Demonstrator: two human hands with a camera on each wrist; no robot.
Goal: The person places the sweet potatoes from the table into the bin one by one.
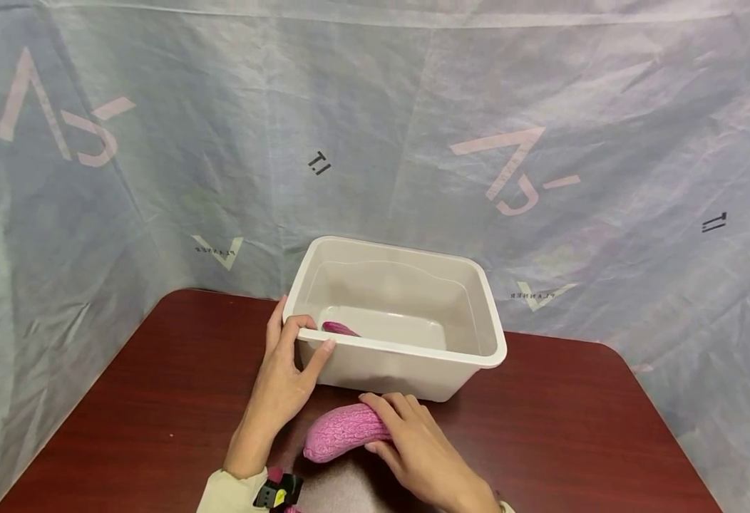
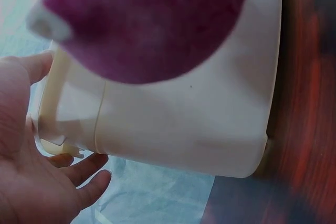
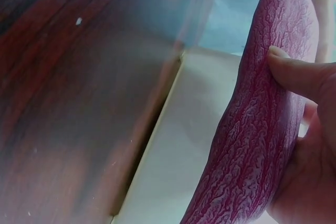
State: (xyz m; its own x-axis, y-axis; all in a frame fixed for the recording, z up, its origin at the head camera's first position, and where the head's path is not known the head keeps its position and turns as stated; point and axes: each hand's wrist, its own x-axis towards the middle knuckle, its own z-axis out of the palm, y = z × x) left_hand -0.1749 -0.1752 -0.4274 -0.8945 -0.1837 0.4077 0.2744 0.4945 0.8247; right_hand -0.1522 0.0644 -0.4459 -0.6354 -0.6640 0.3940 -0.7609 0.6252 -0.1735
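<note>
My left hand point(image 1: 281, 385) grips the near left corner of a cream plastic bin point(image 1: 388, 367), thumb outside the front rim and a finger over it. In front of the bin, my right hand point(image 1: 429, 456) holds a long, wrinkled purple vegetable point(image 1: 343, 431), perhaps a sweet potato. The right wrist view shows the thumb across this vegetable point(image 3: 257, 129), its rounded end pointing up. A dark magenta piece point(image 1: 339, 328) lies inside the bin, partly hidden by the front wall. Close to the left wrist camera, a blurred purple rounded shape point(image 2: 152, 30) with a pale tip covers part of the bin.
The bin stands on a dark red-brown wooden table point(image 1: 561, 427). Behind and beside it hangs a grey printed sheet point(image 1: 375, 142). A black device point(image 1: 279, 493) is strapped to the left wrist, with bits of magenta beside it at the lower frame edge.
</note>
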